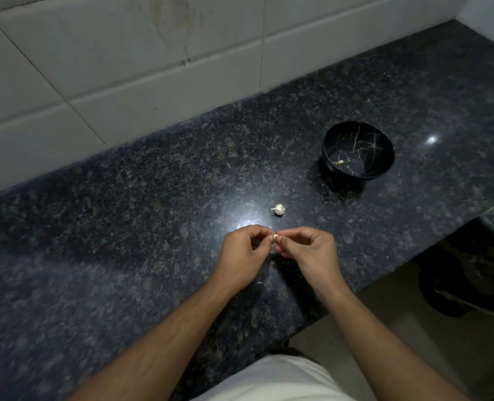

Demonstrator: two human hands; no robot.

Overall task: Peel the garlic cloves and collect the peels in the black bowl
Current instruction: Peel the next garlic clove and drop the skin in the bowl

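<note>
Garlic clove [275, 236] pinched btwn left hand [244, 250] & right hand [309, 250], mid-peel. Next, I'd say: strip skin, drop into black bowl [358, 131].

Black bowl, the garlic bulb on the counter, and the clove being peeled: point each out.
black bowl [384, 146]: head view, right inner wall.
garlic bulb [280, 209]: head view, middle of its body.
garlic clove [275, 236]: head view, tip showing between both hands' fingertips.

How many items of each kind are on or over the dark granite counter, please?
Small whitish garlic clove pinched between both hands: 1
White garlic piece lying on the counter: 1
Black gold-veined bowl: 1
Pale scrap inside the bowl: 1
Total: 4
</note>
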